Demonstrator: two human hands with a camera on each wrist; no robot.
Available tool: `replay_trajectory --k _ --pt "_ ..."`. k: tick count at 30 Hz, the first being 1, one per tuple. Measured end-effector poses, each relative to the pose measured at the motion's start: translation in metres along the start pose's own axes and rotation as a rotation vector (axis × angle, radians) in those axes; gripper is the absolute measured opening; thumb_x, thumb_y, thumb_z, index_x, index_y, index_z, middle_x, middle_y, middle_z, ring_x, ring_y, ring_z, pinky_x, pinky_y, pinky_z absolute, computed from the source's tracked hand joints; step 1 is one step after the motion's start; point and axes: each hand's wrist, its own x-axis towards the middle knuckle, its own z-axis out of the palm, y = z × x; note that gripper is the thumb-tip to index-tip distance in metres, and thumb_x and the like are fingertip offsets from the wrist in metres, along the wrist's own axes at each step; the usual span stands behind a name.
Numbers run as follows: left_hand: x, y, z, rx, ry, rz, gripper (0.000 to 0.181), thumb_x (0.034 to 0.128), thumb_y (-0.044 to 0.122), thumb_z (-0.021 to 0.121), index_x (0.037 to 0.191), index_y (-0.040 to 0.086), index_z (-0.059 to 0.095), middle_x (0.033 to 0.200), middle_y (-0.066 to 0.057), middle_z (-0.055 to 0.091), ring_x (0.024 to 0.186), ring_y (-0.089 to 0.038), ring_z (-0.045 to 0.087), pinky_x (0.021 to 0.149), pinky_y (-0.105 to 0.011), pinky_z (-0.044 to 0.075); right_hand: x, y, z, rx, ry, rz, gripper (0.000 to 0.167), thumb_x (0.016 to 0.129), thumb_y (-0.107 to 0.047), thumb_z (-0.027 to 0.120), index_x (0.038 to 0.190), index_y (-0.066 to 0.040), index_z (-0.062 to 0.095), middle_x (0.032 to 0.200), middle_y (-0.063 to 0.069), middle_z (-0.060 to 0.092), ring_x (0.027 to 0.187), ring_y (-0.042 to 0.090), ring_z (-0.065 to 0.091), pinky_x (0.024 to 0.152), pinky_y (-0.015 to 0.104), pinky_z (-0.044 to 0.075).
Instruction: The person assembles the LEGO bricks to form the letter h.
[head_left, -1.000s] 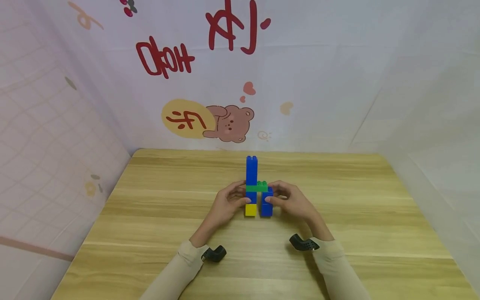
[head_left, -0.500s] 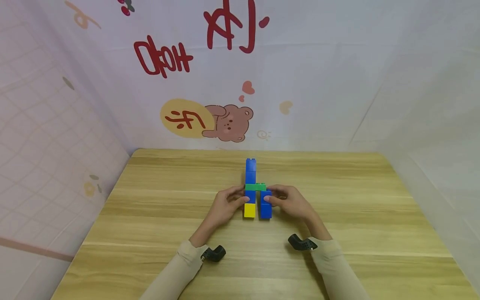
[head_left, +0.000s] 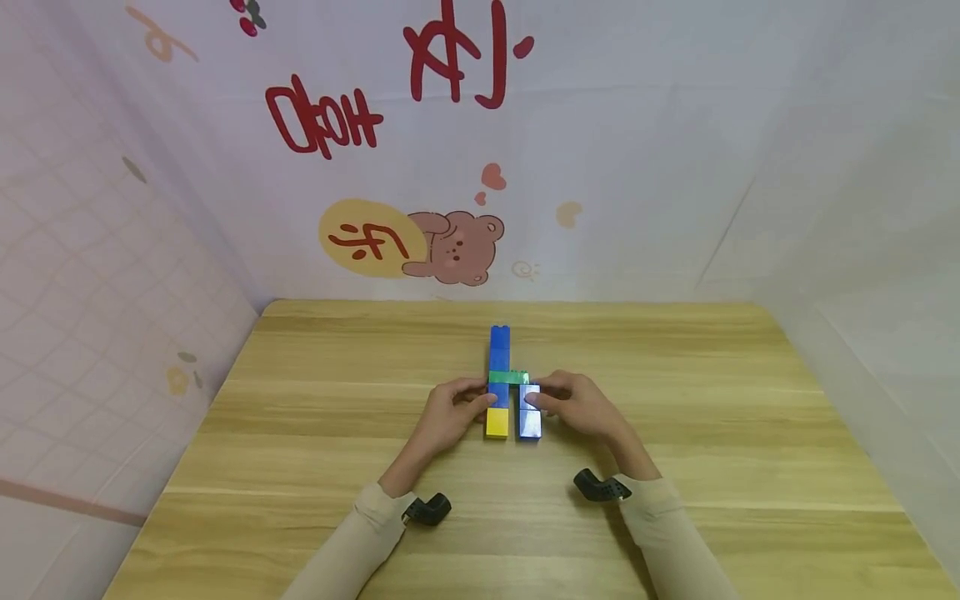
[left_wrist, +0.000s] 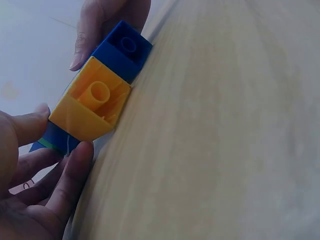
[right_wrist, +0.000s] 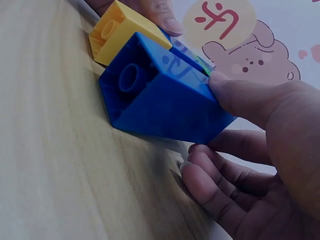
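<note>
A building-block figure leans back, away from me, between both hands. On its left, a yellow block (head_left: 497,422) forms the bottom, with blue blocks (head_left: 499,348) above and a green block (head_left: 508,378) crossing to the right column. That shorter column is of blue blocks (head_left: 529,425). My left hand (head_left: 450,414) pinches the left column just above the yellow block, thumb on the front face. My right hand (head_left: 581,404) grips the upper part of the right column between thumb and fingers. Both wrist views show the hollow undersides of the bottom blocks.
The figure is over a wood-grain table (head_left: 300,467), near its middle. Behind rises a white cloth wall (head_left: 637,150) printed with a bear and red characters. Cloth walls also flank the table left and right. A black device (head_left: 429,509) sits on each cuff.
The block figure has tipped further back, its top sinking toward the far side of the table and its front turning upward. Both hands keep their hold and shift only slightly.
</note>
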Motion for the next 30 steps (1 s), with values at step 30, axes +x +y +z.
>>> replay_trajectory --k 30 --pt "-0.0034 0.0006 0.0013 0.022 0.029 -0.011 0.035 0.0985 0.022 0.071 0.129 0.005 0.066 0.111 -0.013 0.073 0.089 -0.020 0.074 0.075 -0.032 0.064 0.0003 -0.0003 0.0048 -0.024 0.030 0.019 0.038 0.097 -0.039 0.071 0.125 -0.013 0.074 0.105 0.002 0.071 0.088 0.017 0.062 0.077 0.031 0.054"
